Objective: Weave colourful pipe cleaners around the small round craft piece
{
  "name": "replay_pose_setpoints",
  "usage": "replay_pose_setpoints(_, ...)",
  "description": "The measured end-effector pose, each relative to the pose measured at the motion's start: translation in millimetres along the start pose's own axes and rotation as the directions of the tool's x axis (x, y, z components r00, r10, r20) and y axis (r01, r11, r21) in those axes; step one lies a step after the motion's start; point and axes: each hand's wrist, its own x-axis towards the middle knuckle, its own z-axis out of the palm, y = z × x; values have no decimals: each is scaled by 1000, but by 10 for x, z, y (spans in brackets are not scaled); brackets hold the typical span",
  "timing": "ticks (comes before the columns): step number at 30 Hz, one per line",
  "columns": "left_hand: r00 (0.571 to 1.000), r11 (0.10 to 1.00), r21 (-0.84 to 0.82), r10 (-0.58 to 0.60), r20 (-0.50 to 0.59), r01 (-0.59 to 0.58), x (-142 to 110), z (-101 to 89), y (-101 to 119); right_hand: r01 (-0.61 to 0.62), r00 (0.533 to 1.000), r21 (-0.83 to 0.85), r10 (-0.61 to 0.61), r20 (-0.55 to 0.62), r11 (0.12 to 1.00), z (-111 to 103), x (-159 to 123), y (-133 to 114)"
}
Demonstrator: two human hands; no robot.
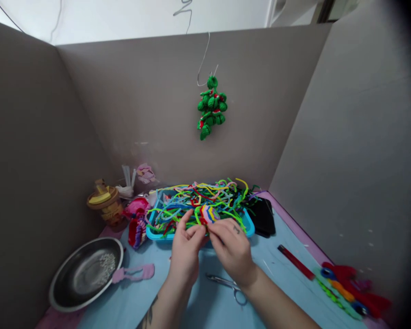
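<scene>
Between my two hands, above the front of a blue tray (251, 225), is a small rainbow-striped pipe-cleaner piece (209, 213). My left hand (188, 244) grips its lower left side with thumb and fingers together, one finger raised beside it. My right hand (233, 244) pinches its lower edge from the other side; the fingertips of both hands nearly meet and partly hide what they hold. Loose pipe cleaners (181, 208) in many colours fill the tray behind. Under my right wrist, on the blue table cover, lies a pair of scissors (222, 279).
At left stand a metal bowl (85, 274) with small pale beads and a brown-yellow pot (110, 210). A black flat object (263, 217), a dark red strip (296, 261) and a colourful fuzzy craft (349, 290) lie right. A green ornament (212, 107) hangs before the grey partition (150, 91).
</scene>
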Motion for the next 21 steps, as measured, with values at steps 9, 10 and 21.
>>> replay_pose_setpoints(9,998,999,-35,3,-68,-6,-40,43,13,102,995,-110,-102,10,989,13,-70,-13)
replay_pose_setpoints(10,998,999,-49,-2,-64,-1,-46,46,15,107,994,-113,-106,11,988,16,-74,-6)
replay_pose_setpoints(21,996,999,-12,32,-82,-33,36,-38,9,-16,992,98,4,126,995,19,5,22)
